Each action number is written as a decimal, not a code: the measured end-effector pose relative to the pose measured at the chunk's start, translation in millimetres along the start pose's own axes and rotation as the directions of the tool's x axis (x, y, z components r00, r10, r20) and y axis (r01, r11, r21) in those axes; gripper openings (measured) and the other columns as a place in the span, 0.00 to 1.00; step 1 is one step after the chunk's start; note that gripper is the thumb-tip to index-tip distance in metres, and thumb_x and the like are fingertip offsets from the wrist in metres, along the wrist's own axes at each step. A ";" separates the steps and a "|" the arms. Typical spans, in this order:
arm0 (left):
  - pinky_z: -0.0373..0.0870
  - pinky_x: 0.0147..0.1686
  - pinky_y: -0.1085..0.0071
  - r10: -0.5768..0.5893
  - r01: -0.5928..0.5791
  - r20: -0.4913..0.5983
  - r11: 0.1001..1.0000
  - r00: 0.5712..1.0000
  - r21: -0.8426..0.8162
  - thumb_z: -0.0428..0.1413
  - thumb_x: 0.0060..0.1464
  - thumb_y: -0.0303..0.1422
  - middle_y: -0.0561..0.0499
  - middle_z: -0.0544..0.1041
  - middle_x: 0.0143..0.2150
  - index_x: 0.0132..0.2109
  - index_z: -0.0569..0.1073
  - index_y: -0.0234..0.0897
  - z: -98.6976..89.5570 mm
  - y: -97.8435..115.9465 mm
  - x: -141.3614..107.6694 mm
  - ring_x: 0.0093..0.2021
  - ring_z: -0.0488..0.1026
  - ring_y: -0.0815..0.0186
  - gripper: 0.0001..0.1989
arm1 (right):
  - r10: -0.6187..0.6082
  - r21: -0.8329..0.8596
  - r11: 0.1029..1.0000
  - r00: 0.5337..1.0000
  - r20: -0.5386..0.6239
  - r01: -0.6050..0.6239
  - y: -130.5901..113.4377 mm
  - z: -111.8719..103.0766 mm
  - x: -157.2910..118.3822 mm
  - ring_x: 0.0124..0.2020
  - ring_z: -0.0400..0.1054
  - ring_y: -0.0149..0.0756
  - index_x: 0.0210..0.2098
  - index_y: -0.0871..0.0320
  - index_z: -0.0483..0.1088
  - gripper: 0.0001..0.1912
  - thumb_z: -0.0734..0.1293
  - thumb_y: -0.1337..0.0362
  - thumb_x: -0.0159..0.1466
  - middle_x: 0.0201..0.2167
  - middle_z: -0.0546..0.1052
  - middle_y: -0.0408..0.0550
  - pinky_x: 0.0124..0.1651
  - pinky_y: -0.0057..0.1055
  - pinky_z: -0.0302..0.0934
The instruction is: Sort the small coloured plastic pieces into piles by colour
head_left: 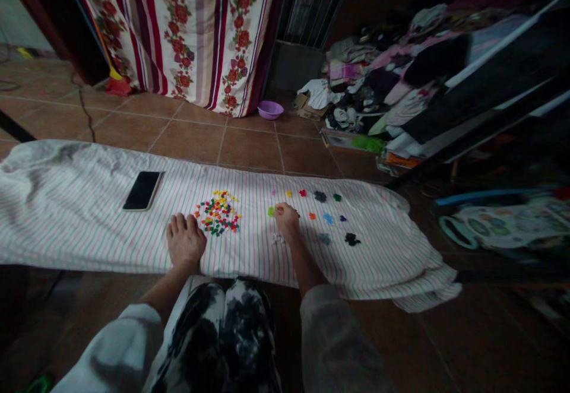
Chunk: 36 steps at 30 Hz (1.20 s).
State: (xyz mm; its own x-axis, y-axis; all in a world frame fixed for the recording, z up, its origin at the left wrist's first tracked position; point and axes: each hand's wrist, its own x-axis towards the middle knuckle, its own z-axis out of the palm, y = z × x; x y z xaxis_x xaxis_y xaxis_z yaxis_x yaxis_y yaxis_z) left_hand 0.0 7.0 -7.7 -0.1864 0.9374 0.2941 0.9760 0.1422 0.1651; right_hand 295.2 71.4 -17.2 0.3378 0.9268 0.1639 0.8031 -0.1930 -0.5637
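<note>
My left hand lies flat on the striped cloth, fingers spread, just left of a mixed heap of small coloured pieces. Beside a light green pile, my right hand is closed with its fingers pressed together; what they hold, if anything, is too small to tell. Around it lie small single-colour piles: yellow, red, dark grey, dark green, orange, blue and black. Whitish pieces lie nearer me.
A phone rests on the cloth at the left. Beyond the table are a floral curtain, a purple basin and a red broom on the tiled floor. Heaped clothes fill the back right.
</note>
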 end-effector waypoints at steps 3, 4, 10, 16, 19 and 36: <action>0.55 0.62 0.50 -0.005 0.005 0.008 0.999 1.000 0.035 0.45 0.57 0.32 0.30 0.66 0.62 0.57 0.68 0.28 1.4 -0.1 0.1 0.66 0.58 0.45 0.23 | -0.015 -0.049 0.999 1.000 0.011 0.016 -0.9 2.6 1.1 0.38 0.70 0.35 0.37 0.58 0.74 0.10 0.62 0.69 0.58 0.36 0.79 0.48 0.46 0.30 0.59; 0.55 0.62 0.51 -0.007 0.006 0.010 0.999 1.000 0.044 0.46 0.57 0.32 0.30 0.65 0.62 0.57 0.68 0.27 1.8 -0.1 0.1 0.66 0.58 0.44 0.23 | -0.022 -0.050 0.998 1.000 0.017 0.023 -1.1 2.9 1.1 0.39 0.70 0.36 0.38 0.58 0.75 0.11 0.62 0.69 0.58 0.36 0.79 0.49 0.46 0.30 0.59; 0.54 0.63 0.51 -0.004 0.004 0.007 0.999 1.000 0.050 0.45 0.57 0.32 0.29 0.65 0.62 0.57 0.68 0.26 3.7 -1.2 0.3 0.66 0.58 0.43 0.23 | -0.062 -0.008 0.998 0.998 0.034 0.062 0.7 2.2 -0.2 0.41 0.70 0.38 0.40 0.60 0.76 0.16 0.59 0.72 0.57 0.38 0.78 0.52 0.49 0.32 0.59; 0.54 0.63 0.50 -0.003 0.003 -0.001 1.000 1.000 0.029 0.45 0.57 0.32 0.29 0.65 0.62 0.58 0.68 0.26 5.3 -1.6 -0.3 0.66 0.57 0.43 0.23 | -0.148 -0.031 0.988 0.989 0.009 0.148 3.3 5.0 -5.2 0.43 0.69 0.38 0.45 0.60 0.75 0.21 0.59 0.74 0.56 0.41 0.77 0.53 0.49 0.30 0.60; 0.54 0.63 0.50 -0.006 0.006 -0.007 1.000 1.000 0.023 0.45 0.57 0.32 0.29 0.65 0.62 0.57 0.68 0.26 6.3 -2.1 -0.5 0.66 0.57 0.44 0.23 | -0.158 -0.062 0.985 0.987 0.031 0.160 2.6 6.7 -7.5 0.41 0.70 0.38 0.47 0.62 0.74 0.21 0.60 0.73 0.57 0.40 0.77 0.54 0.48 0.31 0.61; 0.54 0.63 0.50 -0.016 0.016 0.027 1.000 0.999 0.013 0.45 0.57 0.32 0.30 0.65 0.62 0.56 0.68 0.26 -1.2 1.5 0.2 0.67 0.57 0.43 0.23 | -0.234 -0.071 0.970 0.972 -0.031 0.231 10.2 11.8 -14.9 0.35 0.67 0.37 0.41 0.62 0.75 0.13 0.64 0.68 0.59 0.34 0.74 0.52 0.44 0.31 0.62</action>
State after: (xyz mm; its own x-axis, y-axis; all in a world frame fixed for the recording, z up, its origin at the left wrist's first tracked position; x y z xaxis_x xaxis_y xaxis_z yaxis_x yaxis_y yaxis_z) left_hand 1.3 7.0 -6.2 -0.1987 0.9434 0.2655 0.9743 0.1609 0.1574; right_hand 292.7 59.5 -34.9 0.1558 0.9359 0.3160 0.8923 0.0039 -0.4515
